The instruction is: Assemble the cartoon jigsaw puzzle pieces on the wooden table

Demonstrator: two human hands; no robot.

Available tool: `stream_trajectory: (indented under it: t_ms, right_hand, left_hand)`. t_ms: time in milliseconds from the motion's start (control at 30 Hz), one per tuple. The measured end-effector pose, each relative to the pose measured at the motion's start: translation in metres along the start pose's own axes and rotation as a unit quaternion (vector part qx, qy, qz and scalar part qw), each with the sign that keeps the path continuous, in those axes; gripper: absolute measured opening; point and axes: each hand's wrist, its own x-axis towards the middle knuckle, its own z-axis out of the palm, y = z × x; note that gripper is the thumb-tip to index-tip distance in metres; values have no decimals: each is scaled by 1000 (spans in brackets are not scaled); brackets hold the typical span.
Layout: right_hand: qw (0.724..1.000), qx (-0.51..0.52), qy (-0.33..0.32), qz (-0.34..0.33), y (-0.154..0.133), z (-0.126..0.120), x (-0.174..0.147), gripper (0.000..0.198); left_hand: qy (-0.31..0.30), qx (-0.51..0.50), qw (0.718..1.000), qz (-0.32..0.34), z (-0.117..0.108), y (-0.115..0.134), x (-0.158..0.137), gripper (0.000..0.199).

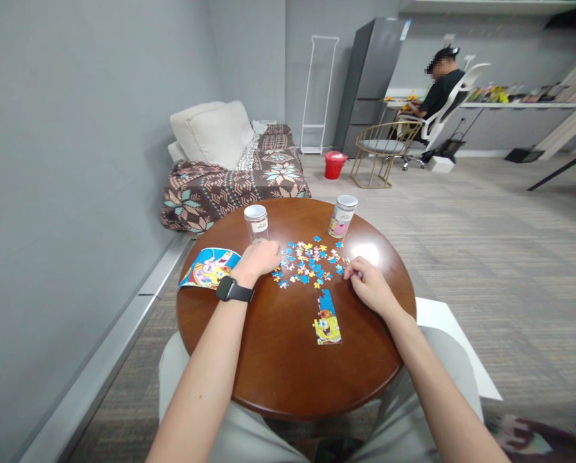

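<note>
Loose jigsaw puzzle pieces [310, 260] lie spread over the middle of the round table. At their left edge is my left hand [261, 258], back up, wearing a black watch; its fingers are bent down together, and whatever they may hold is hidden. My right hand [366, 280] rests at the right edge of the pieces with its fingers curled in; I cannot make out anything in them. Between my forearms lies a joined puzzle section [327, 321] with a yellow cartoon face and blue above. A colourful picture sheet [211, 267] lies left of my left hand, partly behind it.
Two lidded jars stand at the back of the brown table [288, 373]: a clear jar [256, 222] beyond my left hand and a printed jar [342, 217] on the right. A patterned sofa [240, 186], a red bin [335, 166] and a seated person [440, 90] are farther off.
</note>
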Motion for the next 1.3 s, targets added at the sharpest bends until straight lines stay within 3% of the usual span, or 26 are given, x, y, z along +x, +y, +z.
stream_trajectory:
  t_ms: [1067,1300]
  right_hand:
    - [1000,-6,16,-7,2,1,1,20]
    - [995,27,70,65,3,0,2,23]
  left_hand:
    - [-6,-8,997,74,7,1,3,31]
    - [-11,-20,996,85,4,1,3,32]
